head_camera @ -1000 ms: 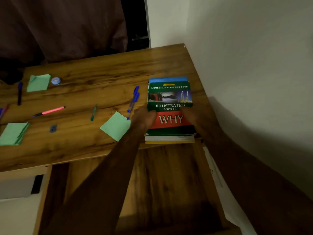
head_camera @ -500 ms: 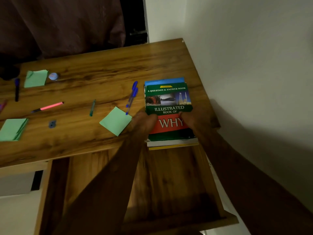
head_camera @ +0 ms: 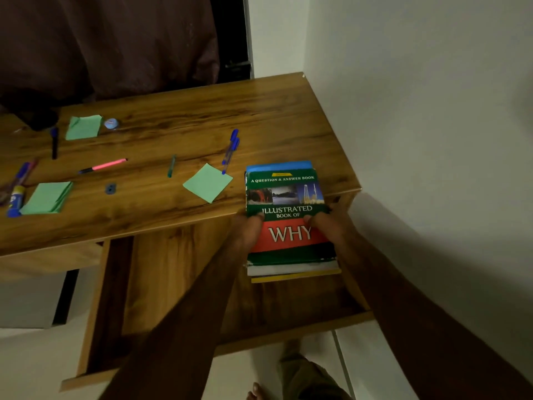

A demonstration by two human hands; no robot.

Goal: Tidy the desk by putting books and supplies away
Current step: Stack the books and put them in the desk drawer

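Observation:
A stack of books (head_camera: 285, 197), topped by a green and red "Illustrated Book of Why", juts out past the desk's front edge above the open wooden drawer (head_camera: 184, 278). My left hand (head_camera: 249, 230) grips the stack's left side with the thumb on the cover. My right hand (head_camera: 330, 226) grips its right side the same way. On the wooden desk (head_camera: 187, 116) lie two blue pens (head_camera: 230, 150), a pink highlighter (head_camera: 103, 165), a green pen (head_camera: 171, 166), a black pen (head_camera: 54, 142) and green sticky notes (head_camera: 208, 182).
A white wall stands close on the right. More green note pads (head_camera: 47, 197) (head_camera: 83, 127), a glue stick (head_camera: 16, 200), a small blue sharpener (head_camera: 110, 188) and a round blue item (head_camera: 111, 123) lie at the left. Dark cloth hangs behind the desk. My foot (head_camera: 256, 392) shows below.
Both hands have pulled the book stack toward me, so its near half now hangs over the open drawer instead of resting fully on the desk.

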